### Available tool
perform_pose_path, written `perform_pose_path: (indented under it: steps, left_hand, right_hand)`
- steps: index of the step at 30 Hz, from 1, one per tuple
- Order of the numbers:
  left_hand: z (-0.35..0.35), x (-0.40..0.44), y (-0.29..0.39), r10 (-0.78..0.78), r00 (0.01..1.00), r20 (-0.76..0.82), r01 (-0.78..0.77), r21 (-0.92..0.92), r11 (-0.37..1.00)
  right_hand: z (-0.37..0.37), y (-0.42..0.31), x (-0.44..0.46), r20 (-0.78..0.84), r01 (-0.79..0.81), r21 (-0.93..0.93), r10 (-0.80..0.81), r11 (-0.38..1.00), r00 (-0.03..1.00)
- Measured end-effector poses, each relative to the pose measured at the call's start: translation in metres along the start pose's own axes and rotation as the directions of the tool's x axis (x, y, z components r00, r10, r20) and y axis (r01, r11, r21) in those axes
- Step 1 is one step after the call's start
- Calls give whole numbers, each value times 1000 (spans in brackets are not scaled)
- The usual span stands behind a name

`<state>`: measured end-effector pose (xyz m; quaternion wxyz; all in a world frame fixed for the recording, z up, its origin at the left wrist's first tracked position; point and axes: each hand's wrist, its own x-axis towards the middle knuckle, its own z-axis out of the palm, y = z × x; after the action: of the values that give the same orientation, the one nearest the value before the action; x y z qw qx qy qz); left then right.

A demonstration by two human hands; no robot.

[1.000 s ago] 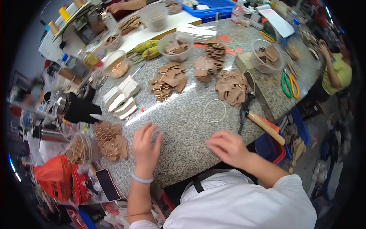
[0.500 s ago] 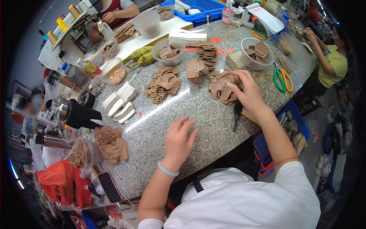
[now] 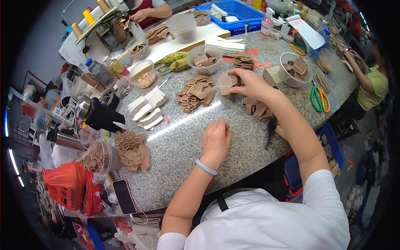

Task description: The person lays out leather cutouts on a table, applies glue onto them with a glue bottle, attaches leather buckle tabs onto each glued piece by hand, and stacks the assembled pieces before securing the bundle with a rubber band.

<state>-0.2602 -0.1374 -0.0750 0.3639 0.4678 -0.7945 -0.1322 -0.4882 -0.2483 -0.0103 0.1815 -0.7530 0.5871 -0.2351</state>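
Observation:
My right hand (image 3: pixel 250 85) reaches over the speckled counter (image 3: pixel 179 154), its thumb and fingers round the banded stack of brown pieces (image 3: pixel 225 83). Beside its wrist lies a loose brown pile (image 3: pixel 257 109), partly hidden by the forearm. My left hand (image 3: pixel 216 136) is low over the middle of the counter, fingers curled together; whether anything small is between them is hidden. A thin pale loop (image 3: pixel 245 128) lies next to it. Left of the banded stack is another brown pile (image 3: pixel 195 93) with light edges, and behind it a neat brown stack (image 3: pixel 243 61).
White strips (image 3: pixel 146 107), a black tumbler (image 3: pixel 100 114) and a phone (image 3: pixel 124 196) lie to the left. Tubs of brown pieces (image 3: pixel 296 68) stand farther back. Scissors (image 3: pixel 320 98) lie at the right. Two other people work beyond the counter.
My right hand has moved left from the loose brown pile to the banded stack and closed round it. My left hand has moved slightly forward and right, and its fingers have curled in.

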Motion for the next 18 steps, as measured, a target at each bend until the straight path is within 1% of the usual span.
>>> perform_pose_path:
  steps: [1,2,3,4,5,6,7,8,9,10,11,12,13,14,15,17,18]
  left_hand:
    - [-6,-3,-3,-10,1000,10,10,-8,1000]
    - [-11,-6,-5,-19,1000,22,19,-18,1000]
    - [-17,-8,-9,-31,999,18,32,-26,999]
    - [-26,-11,-14,-22,1000,9,21,23,1000]
    - [-34,-14,-20,-64,998,-1,64,-18,998]
    - [-43,-17,-26,-106,994,-8,105,-61,993]
    - [-54,-19,-33,-128,991,-40,127,-35,991]
    - [-65,-21,-39,-164,984,-69,162,-23,986]
    - [-76,-22,-45,-197,976,-97,197,-13,980]
    - [-84,-24,-55,-188,971,-147,198,54,979]
    - [-92,-26,-65,-175,964,-199,201,123,972]
    - [-98,-28,-76,-170,959,-228,212,175,961]
    - [-103,-30,-85,-165,953,-255,224,227,948]
    - [-107,-32,-91,-195,944,-268,254,209,944]
    - [-108,-35,-99,-188,946,-262,245,204,948]
    - [-108,-38,-110,-136,934,-331,227,253,941]
    - [-111,-37,-104,-126,935,-333,228,288,930]
  right_hand:
    - [-4,-4,-2,40,38,-2,-38,999,998]
    - [-6,-6,-3,78,-4,54,0,999,997]
    - [-5,-5,-6,91,-23,48,19,999,996]
    - [-5,-6,-10,81,-29,55,25,998,996]
    - [-5,-6,-15,80,-29,50,25,998,996]
    - [-5,-8,-20,104,-47,83,38,995,994]
    - [-8,-13,-26,128,-68,114,53,991,990]
    - [-9,-19,-31,171,-102,-6,101,995,980]
    - [-7,-22,-37,166,-132,-35,136,991,977]
    - [-5,-23,-42,161,-161,-64,170,985,972]
    - [0,-18,-45,121,-156,-52,161,986,980]
    - [-2,-23,-48,114,-161,-56,167,985,979]
    - [-3,-34,-50,74,-123,-90,130,988,989]
    - [-4,-40,-51,35,-88,-127,93,988,995]
    - [-1,-34,-52,44,18,-57,-16,998,999]
    - [17,-17,-46,72,145,-153,-136,977,988]
    - [19,-23,-45,36,113,-145,-109,983,993]
